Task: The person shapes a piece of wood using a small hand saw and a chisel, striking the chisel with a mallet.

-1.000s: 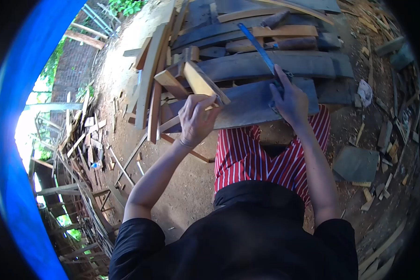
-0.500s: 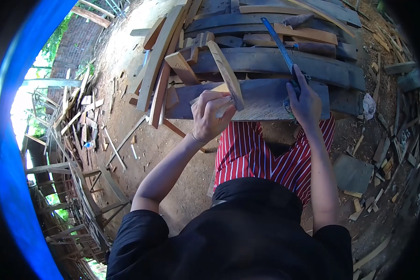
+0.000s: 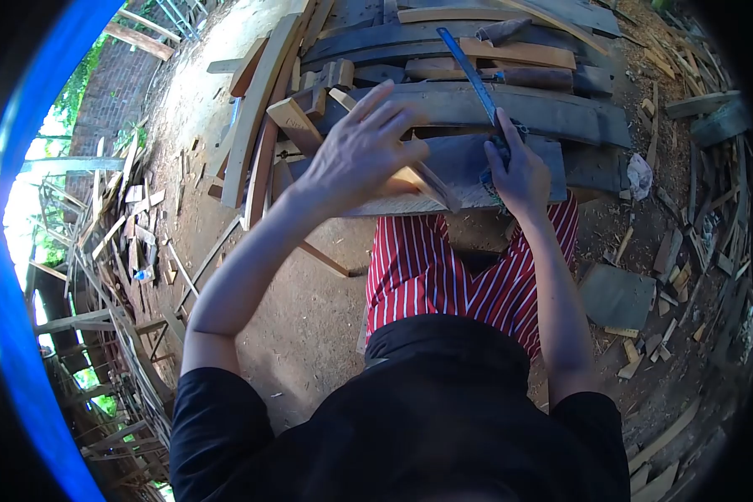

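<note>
My left hand (image 3: 364,151) is raised over the near edge of the bench, fingers spread and holding nothing. Behind and beneath it lies a short curved wooden piece (image 3: 437,189), its near end showing past my fingers and much of its middle hidden. My right hand (image 3: 523,177) is closed around the dark handle of a tool with a long, narrow blue blade (image 3: 467,69) pointing away from me. Some greenish cord hangs about the handle. Under both hands runs a wide dark plank (image 3: 468,159) with a pale front edge. Left of my left hand, a light wooden block (image 3: 294,125) leans up.
Long timber strips (image 3: 261,117) stick out at the bench's left. Tools with brown handles (image 3: 537,79) lie on the far slats. Scrap wood (image 3: 138,226) is heaped on the left ground, and a flat grey board (image 3: 617,299) lies at right among offcuts.
My left hand has let go of the curved wooden piece, opened and lifted over it; the piece has tipped down lower. My right hand keeps hold of the blue-bladed tool. The view has shifted slightly.
</note>
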The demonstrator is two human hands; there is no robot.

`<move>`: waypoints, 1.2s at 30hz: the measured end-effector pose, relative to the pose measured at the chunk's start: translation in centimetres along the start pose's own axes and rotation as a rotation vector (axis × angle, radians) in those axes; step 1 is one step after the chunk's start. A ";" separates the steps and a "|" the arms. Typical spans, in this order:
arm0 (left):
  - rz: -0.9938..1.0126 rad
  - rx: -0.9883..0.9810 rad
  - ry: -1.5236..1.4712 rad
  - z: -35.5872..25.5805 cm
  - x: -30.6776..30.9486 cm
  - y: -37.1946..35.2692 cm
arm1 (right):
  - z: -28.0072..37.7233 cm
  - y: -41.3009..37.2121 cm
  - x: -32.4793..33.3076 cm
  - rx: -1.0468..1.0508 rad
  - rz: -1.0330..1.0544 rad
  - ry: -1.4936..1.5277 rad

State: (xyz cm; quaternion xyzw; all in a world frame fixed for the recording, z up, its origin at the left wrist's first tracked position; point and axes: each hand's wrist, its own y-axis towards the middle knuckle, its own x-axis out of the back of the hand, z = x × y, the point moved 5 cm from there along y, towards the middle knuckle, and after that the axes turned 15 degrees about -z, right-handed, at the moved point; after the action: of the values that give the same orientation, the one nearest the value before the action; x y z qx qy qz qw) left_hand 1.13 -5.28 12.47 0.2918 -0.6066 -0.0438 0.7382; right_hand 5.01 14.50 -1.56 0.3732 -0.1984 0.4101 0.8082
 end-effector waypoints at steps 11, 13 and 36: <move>0.725 0.122 0.426 1.8 1.3 -2.0 | -0.2 0.0 -0.4 0.070 -0.077 0.061; 1.009 0.187 0.496 3.9 0.7 -4.9 | 0.0 0.2 -0.3 0.060 -0.041 0.078; 1.397 0.704 0.209 13.9 -7.3 -1.9 | 0.0 0.0 -0.1 0.106 -0.066 0.013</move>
State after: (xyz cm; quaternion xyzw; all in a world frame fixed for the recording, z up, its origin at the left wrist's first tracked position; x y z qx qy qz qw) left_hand -13.03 -9.05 6.54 0.0622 -0.5550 0.6525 0.5122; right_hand 4.93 14.39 -1.62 0.4192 -0.1585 0.3956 0.8017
